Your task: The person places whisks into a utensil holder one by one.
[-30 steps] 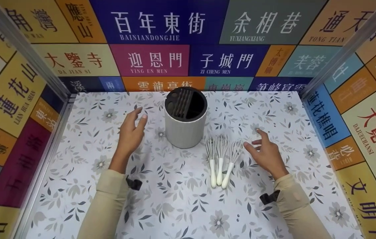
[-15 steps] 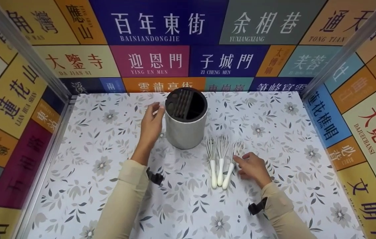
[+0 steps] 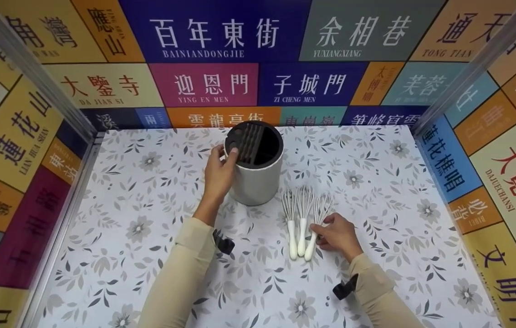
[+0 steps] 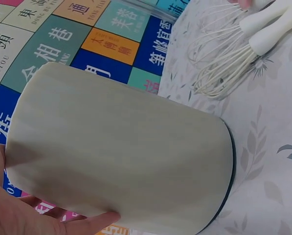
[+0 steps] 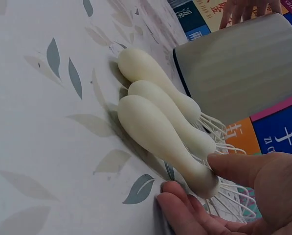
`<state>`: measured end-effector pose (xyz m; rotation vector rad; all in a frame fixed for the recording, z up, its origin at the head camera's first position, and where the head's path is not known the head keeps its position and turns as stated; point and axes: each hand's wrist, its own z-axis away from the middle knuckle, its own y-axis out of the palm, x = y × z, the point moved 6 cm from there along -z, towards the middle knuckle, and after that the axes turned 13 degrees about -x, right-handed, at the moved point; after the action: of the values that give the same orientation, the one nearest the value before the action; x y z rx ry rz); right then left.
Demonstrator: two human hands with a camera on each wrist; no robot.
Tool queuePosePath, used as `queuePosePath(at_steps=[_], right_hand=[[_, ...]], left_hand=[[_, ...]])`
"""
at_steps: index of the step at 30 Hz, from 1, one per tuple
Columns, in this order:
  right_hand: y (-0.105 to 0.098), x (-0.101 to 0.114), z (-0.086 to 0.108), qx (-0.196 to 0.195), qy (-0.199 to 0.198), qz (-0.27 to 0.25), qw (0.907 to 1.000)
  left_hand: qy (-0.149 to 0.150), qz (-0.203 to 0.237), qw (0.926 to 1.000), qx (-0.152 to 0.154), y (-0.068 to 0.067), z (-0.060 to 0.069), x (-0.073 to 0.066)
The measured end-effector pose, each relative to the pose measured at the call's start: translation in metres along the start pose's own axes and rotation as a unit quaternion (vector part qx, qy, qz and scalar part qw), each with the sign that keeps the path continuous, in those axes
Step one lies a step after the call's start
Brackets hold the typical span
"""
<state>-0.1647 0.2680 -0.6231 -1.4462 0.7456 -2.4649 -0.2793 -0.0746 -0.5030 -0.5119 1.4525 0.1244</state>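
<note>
A light grey cylindrical utensil holder [image 3: 256, 184] with a dark slotted lid [image 3: 254, 145] stands upright on the table. My left hand [image 3: 219, 175] holds its upper left side, thumb at the rim; in the left wrist view its fingers [image 4: 94, 223] press on the wall. Three whisks with cream handles lie side by side at the holder's front right: a left whisk [image 3: 292, 239], a middle whisk [image 3: 302, 234] and a right whisk [image 3: 311, 246]. My right hand [image 3: 339, 234] pinches the right whisk near the top of its handle, its thumb on top in the right wrist view.
A white cloth [image 3: 135, 269] with a leaf and flower print covers the table. Coloured panels with lettering [image 3: 203, 84] wall in the back and both sides, close behind the holder. Metal posts [image 3: 43, 68] run along the corners.
My left hand has moved right, from apart to contact with the utensil holder. My right hand has come down and left onto the right whisk's handle. The whisks still lie on the cloth.
</note>
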Motion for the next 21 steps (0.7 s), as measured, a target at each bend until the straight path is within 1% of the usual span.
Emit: queuePosePath(at_steps=[6, 10, 13, 18, 21], right_hand=[[0.002, -0.002, -0.001, 0.005, 0.004, -0.01, 0.9999], [-0.002, -0.002, 0.0, 0.01, 0.007, -0.017, 0.9998], [-0.006, 0.0, 0.0, 0.008, 0.006, -0.034, 0.9994], [-0.013, 0.008, -0.001, 0.0, 0.005, -0.051, 0.9987], [-0.016, 0.019, -0.002, -0.002, -0.006, -0.058, 0.9983]], left_hand=[[0.013, 0.0, 0.9999, -0.005, 0.001, -0.001, 0.006], [0.008, 0.01, 0.9999, -0.002, 0.005, -0.002, 0.009], [0.005, 0.018, 0.9998, 0.001, 0.006, -0.003, 0.01], [0.005, 0.02, 0.9998, 0.002, 0.006, -0.004, 0.009], [0.015, 0.029, 0.9995, -0.002, 0.004, -0.005, 0.008]])
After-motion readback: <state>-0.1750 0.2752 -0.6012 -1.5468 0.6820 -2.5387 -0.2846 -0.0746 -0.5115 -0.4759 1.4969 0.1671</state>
